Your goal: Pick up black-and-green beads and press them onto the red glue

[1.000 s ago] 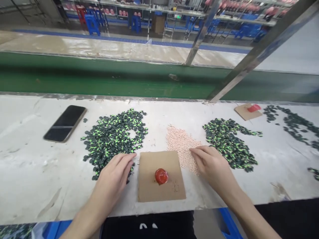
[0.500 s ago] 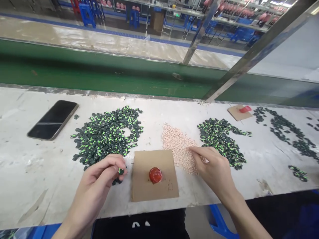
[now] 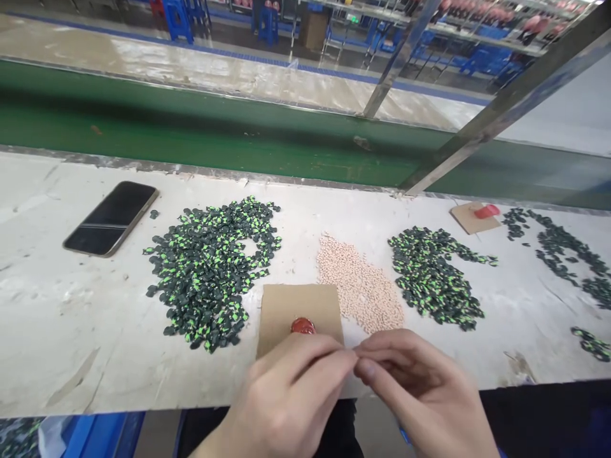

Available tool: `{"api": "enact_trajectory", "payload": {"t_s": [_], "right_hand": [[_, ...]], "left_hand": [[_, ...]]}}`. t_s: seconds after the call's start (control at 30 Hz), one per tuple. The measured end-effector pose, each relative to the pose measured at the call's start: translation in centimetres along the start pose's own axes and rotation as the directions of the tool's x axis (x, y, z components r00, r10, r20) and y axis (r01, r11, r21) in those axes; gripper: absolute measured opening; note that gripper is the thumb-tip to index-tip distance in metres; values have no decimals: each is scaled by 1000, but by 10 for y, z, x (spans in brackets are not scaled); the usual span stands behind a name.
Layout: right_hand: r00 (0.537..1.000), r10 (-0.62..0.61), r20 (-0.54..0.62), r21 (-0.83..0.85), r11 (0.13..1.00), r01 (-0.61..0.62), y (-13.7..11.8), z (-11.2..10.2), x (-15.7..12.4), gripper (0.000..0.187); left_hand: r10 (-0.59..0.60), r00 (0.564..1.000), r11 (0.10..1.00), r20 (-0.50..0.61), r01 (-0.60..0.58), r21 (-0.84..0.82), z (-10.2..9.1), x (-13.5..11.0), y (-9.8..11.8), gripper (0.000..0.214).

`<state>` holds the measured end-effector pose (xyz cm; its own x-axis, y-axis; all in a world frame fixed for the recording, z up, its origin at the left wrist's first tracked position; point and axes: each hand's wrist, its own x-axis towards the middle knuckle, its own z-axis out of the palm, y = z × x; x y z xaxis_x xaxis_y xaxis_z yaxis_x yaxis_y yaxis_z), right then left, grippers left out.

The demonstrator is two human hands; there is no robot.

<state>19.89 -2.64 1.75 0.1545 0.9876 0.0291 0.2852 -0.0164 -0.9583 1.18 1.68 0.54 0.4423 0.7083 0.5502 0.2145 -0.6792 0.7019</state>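
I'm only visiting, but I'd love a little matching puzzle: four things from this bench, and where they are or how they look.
1. Smartphone
2. Tiny beads
3. Glossy red blob
4. Left hand

A. On the near cardboard square
B. Fingertips close to those of the right hand
C. At the left of the tabletop
D. Pale pink

Pairs: 1-C, 2-D, 3-A, 4-B

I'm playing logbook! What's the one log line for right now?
hands: left hand and right hand together near cardboard | held: can't tell | on cardboard: red round piece, partly hidden | beyond right hand: pale beads
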Motion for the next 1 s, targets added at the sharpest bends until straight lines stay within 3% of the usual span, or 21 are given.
{"api": "enact_trajectory", "payload": {"t_s": [0.17,0.23,0.3,0.37,0.43,0.5,0.6,0.7,0.87,0.93,1.0], "right_hand": [[996,-82,36,-147,985,86,-4,4,-3,12],[998,-43,42,-127,991,48,-1,7,-3,13],[999,0,45,-58,998,2,2,11,-4,14],[999,1,38,20,1000,-1,4,15,-5,17],[998,-50,40,65,997,48,6,19,-5,20],[990,-126,64,64,990,122,8,21,-5,24],[971,-212,113,11,977,212,9,21,-4,28],[958,-239,156,-68,965,252,9,20,-3,25],[959,-201,198,-82,972,221,12,23,-4,17],[969,-158,192,-72,982,174,16,23,-5,15],[982,-117,150,-95,987,132,22,22,-5,14]], "left_hand": [[-4,997,999,74,0,52,-2,-2,-6,23],[-74,997,997,30,74,-14,2,-5,-5,23],[-228,973,960,-20,222,-170,6,-8,-4,21],[-437,898,839,52,428,-337,6,-8,-2,19],[-597,772,658,217,627,-418,2,-7,0,17],[-671,648,485,360,751,-449,-4,-4,1,14],[-697,533,306,479,826,-473,-12,1,1,16],[-696,471,232,543,862,-450,-16,4,2,19],[-705,430,170,564,874,-454,-15,-1,1,19],[-749,421,156,512,862,-481,-14,-6,-1,10],[-830,423,187,365,826,-532,-14,-14,-5,11]]}}
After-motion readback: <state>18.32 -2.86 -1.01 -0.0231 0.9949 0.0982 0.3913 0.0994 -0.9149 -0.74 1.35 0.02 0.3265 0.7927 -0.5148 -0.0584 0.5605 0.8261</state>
